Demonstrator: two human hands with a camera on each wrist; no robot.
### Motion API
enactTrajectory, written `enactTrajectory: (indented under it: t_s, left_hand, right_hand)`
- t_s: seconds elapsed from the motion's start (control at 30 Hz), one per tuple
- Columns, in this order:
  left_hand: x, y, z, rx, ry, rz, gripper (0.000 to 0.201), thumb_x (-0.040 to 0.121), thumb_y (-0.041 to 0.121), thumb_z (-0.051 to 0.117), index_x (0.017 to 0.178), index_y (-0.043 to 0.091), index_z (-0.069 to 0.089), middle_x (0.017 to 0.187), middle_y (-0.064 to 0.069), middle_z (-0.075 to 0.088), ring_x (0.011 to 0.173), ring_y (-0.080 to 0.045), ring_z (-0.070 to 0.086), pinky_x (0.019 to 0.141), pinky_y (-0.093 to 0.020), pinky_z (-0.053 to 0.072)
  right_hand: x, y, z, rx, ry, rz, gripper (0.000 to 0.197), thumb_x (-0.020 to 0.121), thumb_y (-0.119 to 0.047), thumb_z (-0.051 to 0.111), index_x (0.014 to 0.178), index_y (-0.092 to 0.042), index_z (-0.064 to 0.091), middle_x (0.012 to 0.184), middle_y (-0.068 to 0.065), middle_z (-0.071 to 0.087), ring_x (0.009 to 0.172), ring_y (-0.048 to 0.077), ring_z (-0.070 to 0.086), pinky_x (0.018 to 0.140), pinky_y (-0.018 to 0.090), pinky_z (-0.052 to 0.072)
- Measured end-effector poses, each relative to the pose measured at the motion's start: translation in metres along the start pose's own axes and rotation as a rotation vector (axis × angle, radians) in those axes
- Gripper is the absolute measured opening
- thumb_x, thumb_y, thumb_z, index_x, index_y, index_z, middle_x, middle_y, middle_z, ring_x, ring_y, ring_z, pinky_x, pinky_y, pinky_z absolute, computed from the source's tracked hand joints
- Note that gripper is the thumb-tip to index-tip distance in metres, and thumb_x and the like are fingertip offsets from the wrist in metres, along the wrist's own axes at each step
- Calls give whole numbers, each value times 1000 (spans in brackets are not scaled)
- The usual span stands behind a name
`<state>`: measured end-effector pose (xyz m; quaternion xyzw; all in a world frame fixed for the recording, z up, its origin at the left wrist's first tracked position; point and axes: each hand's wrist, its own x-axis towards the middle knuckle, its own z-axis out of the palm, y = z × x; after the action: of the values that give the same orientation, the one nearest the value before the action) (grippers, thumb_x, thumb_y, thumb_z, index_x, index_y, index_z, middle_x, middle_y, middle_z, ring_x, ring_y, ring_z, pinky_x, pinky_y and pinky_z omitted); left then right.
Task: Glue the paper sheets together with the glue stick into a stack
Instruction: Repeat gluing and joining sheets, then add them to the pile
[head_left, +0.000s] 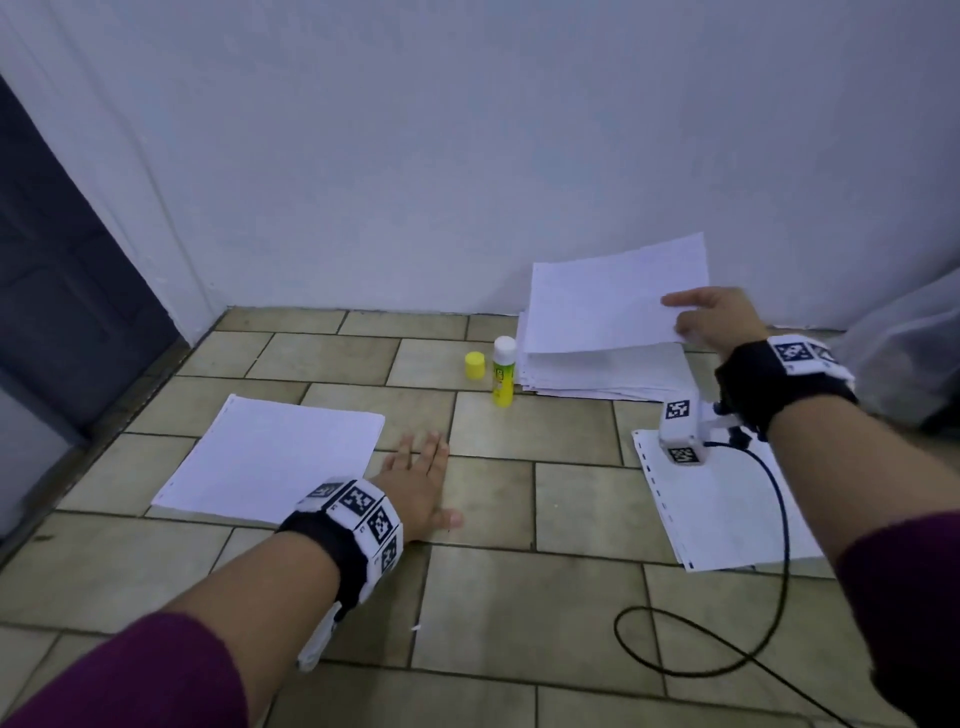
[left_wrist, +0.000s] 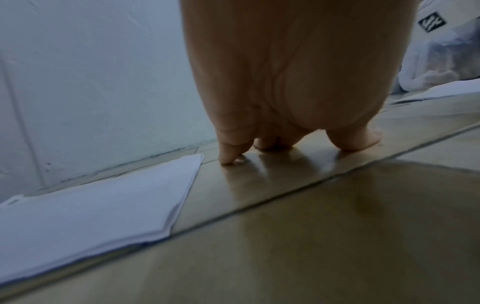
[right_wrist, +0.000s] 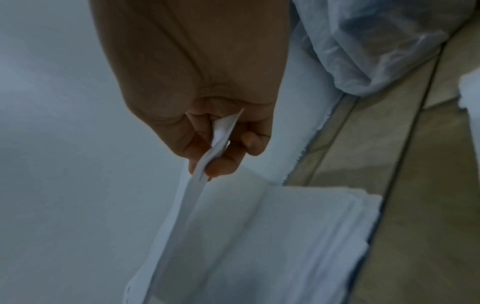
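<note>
You've got one glue stick (head_left: 503, 378), one loose yellow cap (head_left: 474, 365), and one black cable (head_left: 748, 613). Paper sits in three spots: a pile by the wall (head_left: 608, 371), a stack at left (head_left: 270, 457), a sheet at right (head_left: 727, 512). One more sheet (head_left: 608, 299) is lifted. Two hands are in view.

lifted white paper sheet (head_left: 608, 301) tilted above loose white paper pile (head_left: 613, 371) by wall | uncapped yellow glue stick (head_left: 503, 371) upright just left of pile, yellow cap (head_left: 474, 365) beside | flat white sheet stack (head_left: 270, 457) front-left | perforated white sheet (head_left: 727, 509) front-right

Tiled floor (head_left: 498, 499) bears paper piles (head_left: 270, 457); glue stick (head_left: 503, 371); yellow cap (head_left: 474, 365).
</note>
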<state>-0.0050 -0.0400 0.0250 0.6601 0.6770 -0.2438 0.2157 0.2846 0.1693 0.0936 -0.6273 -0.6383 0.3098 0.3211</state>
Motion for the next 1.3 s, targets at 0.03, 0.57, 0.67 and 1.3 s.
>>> enactTrajectory:
  t_s: [0.03, 0.57, 0.67, 1.3]
  left_hand:
    - [0, 0, 0, 2, -1, -1, 88, 98, 52, 37, 149, 4, -17, 156, -10, -26, 144, -36, -21, 120, -45, 1]
    - [5, 0, 1, 34, -22, -8, 90, 97, 54, 37, 149, 6, -19, 155, -9, -29, 143, -34, -24, 119, -43, -1]
    - [5, 0, 1, 21, -20, -14, 90, 97, 54, 37, 149, 6, -19, 155, -8, -30, 143, -34, -24, 119, -43, -1]
    - [-18, -89, 0, -71, 143, -478, 94, 79, 64, 60, 150, 19, 18, 152, 0, 30, 140, -29, 28, 112, -39, 27]
  right_hand:
    - [9, 8, 8, -66, -27, 35, 40, 80, 5, 53, 112, -14, 70, 86, 9, 61, 55, 13, 52, 55, 15, 44]
    - [28, 16, 39, -747, -282, 67, 36, 84, -24, 68, 120, -31, 63, 145, 10, 38, 134, 28, 37, 109, 33, 32]
    - [12, 7, 24, -751, -315, 55, 54, 87, -17, 66, 137, -16, 48, 148, 9, 39, 136, 26, 35, 109, 30, 27]
    - [-128, 44, 11, -839, -673, 23, 118, 75, -38, 78, 152, -17, -8, 160, 8, -9, 148, 22, 8, 116, 32, 21]
